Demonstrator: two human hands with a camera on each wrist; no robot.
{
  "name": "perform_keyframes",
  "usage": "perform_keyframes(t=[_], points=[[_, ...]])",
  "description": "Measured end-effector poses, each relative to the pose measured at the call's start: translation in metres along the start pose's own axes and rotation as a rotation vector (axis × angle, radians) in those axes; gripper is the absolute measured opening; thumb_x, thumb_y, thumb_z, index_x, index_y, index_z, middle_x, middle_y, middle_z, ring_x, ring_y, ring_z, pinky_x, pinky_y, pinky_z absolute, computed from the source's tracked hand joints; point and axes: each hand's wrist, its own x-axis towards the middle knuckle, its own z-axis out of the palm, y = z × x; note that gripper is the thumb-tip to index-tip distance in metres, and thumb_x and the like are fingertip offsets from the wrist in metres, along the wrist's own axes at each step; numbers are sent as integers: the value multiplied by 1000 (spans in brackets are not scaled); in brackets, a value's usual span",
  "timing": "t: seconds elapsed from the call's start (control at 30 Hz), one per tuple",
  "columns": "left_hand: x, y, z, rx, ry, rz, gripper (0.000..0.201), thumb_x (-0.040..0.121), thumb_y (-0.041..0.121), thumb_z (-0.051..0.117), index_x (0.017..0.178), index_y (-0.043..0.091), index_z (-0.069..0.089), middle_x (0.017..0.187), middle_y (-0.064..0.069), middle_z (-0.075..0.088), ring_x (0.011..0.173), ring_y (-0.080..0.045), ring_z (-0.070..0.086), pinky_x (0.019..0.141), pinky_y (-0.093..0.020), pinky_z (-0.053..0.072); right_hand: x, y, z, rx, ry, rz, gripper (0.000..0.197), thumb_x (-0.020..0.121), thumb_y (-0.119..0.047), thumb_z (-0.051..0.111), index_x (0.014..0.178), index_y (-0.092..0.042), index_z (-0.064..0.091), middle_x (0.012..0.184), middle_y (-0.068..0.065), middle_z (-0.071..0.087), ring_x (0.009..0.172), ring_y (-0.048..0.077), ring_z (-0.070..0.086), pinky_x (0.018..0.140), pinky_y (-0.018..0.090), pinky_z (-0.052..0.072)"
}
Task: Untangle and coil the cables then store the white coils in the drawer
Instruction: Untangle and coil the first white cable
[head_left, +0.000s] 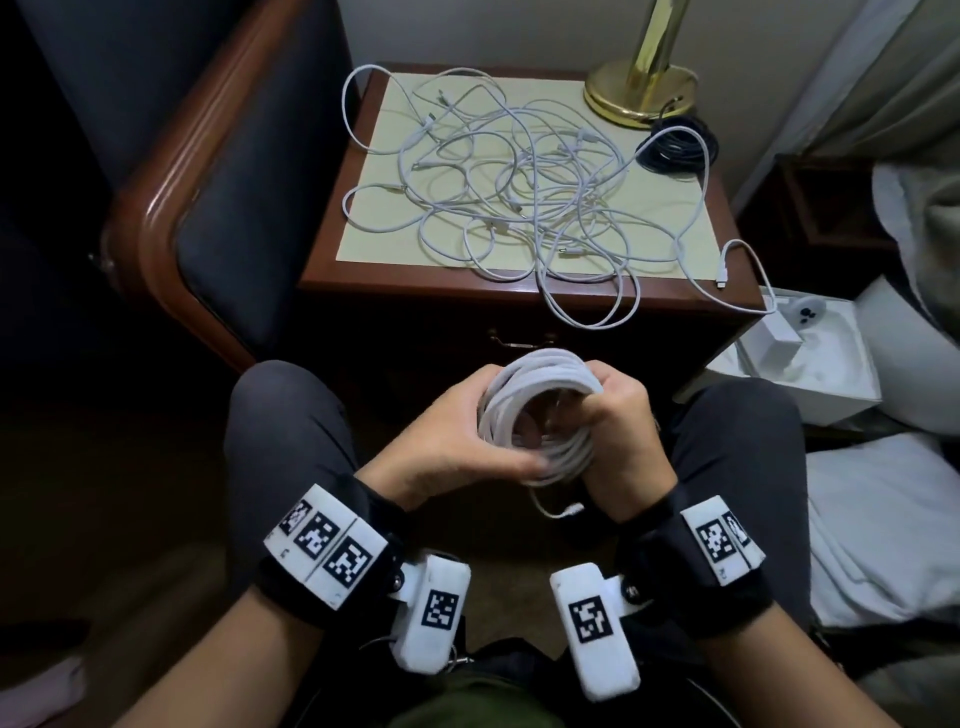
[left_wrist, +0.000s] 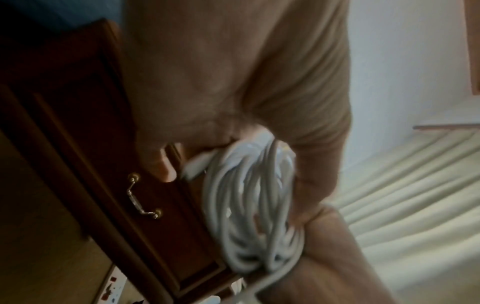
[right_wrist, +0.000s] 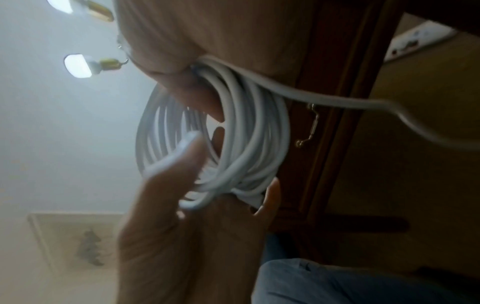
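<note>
A white cable coil (head_left: 540, 415) is held between my knees, in front of the nightstand. My left hand (head_left: 457, 441) grips its left side, fingers curled round the loops (left_wrist: 249, 216). My right hand (head_left: 618, 410) grips its right side (right_wrist: 233, 133). A loose end with a plug (head_left: 563, 512) hangs below the coil. A tangle of white cables (head_left: 519, 192) lies spread on the nightstand top (head_left: 374, 239). The drawer (head_left: 441, 332) with its brass handle (left_wrist: 141, 197) is closed.
A black cable coil (head_left: 675, 148) lies at the nightstand's back right, beside a brass lamp base (head_left: 639, 93). A dark upholstered chair (head_left: 208, 182) stands to the left. A white box (head_left: 800, 358) and bedding (head_left: 893, 525) are to the right.
</note>
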Motion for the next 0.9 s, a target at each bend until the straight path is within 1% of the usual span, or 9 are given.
perform_keyframes(t=[0.1,0.23,0.33,0.4,0.47,0.53,0.6,0.73,0.9], points=[[6,-2,8,-113,219,24,37,67,9,70,104,6,67,95,-14,72,88,-22,68,81,-41,55,0,-1,3,76,-44,30,48,49,5,58,96,12,56,81,23,60,74,33,59,68,40,50],[11,2,6,-204,383,8,15,66,12,60,78,6,66,67,-9,63,60,-18,59,56,-28,47,-4,-5,2,-95,-183,76,36,64,-3,75,94,-5,55,77,10,61,66,18,62,60,30,52],[13,3,-9,-155,480,-20,16,63,14,57,74,3,64,57,-7,55,49,-16,53,51,-27,42,-7,-11,-7,-299,-314,221,54,68,-32,78,109,-10,52,82,12,68,55,21,62,44,24,43],[13,3,-21,-106,510,-40,12,64,10,58,73,4,63,46,1,51,38,-12,50,43,-21,40,-7,-17,-17,-353,-358,223,61,61,-41,77,108,-10,53,68,14,67,43,19,53,40,22,33],[12,0,-32,-42,512,-69,7,73,-2,59,71,5,62,41,4,48,36,-11,49,41,-20,39,-7,-22,-26,-339,-368,105,43,66,-32,75,93,-4,57,53,10,53,38,11,41,39,19,27],[11,-4,-39,50,478,-96,15,75,-5,58,67,6,61,42,3,48,36,-11,49,43,-21,40,-6,-31,-34,-287,-387,-36,23,74,-18,69,82,-1,56,51,4,45,38,7,35,39,18,24],[9,-5,-42,157,408,-129,2,65,9,62,64,7,62,44,1,52,38,-13,52,47,-25,43,-5,-41,-40,-251,-399,-130,12,78,-10,67,76,-3,58,52,1,46,40,6,35,39,18,25],[5,-5,-37,334,185,-175,19,54,23,60,68,13,69,54,-3,62,49,-16,61,55,-33,51,1,-55,-44,-255,-326,-306,9,78,-6,62,70,-9,60,53,2,48,46,7,38,45,15,30],[0,10,-22,294,-30,-122,15,58,18,61,69,15,70,58,-4,60,52,-13,56,50,-23,44,20,-50,-39,-410,-65,-529,13,72,-10,69,70,-21,64,75,-1,50,62,2,39,63,15,35]])
